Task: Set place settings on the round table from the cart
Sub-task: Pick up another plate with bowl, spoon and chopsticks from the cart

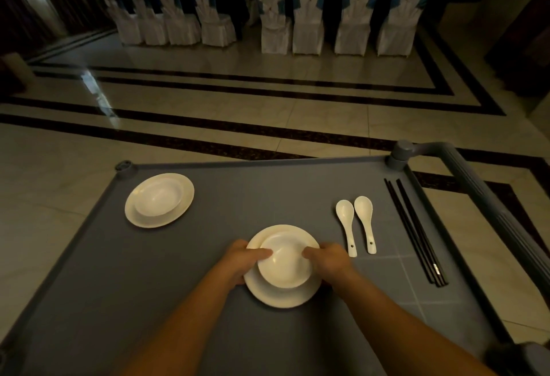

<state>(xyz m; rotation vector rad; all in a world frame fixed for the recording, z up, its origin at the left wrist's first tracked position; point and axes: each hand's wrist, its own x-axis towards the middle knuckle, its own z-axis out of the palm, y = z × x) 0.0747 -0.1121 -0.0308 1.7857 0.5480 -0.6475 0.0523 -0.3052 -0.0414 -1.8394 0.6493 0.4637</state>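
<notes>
A white plate [279,296] with a white bowl [285,265] on it sits near the middle of the grey cart top [238,197]. My left hand [244,262] grips the stack's left rim, thumb on the bowl. My right hand [327,259] grips its right rim the same way. A second plate [140,215] with a bowl [157,198] stands at the cart's far left. Two white spoons [346,225] [365,221] lie side by side to the right. Black chopsticks [413,230] lie along the right edge. The round table is out of view.
The cart's grey handle [464,173] rises at the right. Beyond the cart lies a polished tiled floor [268,102] with dark stripes. Rows of chairs in white covers [306,18] stand at the far end of the dim hall.
</notes>
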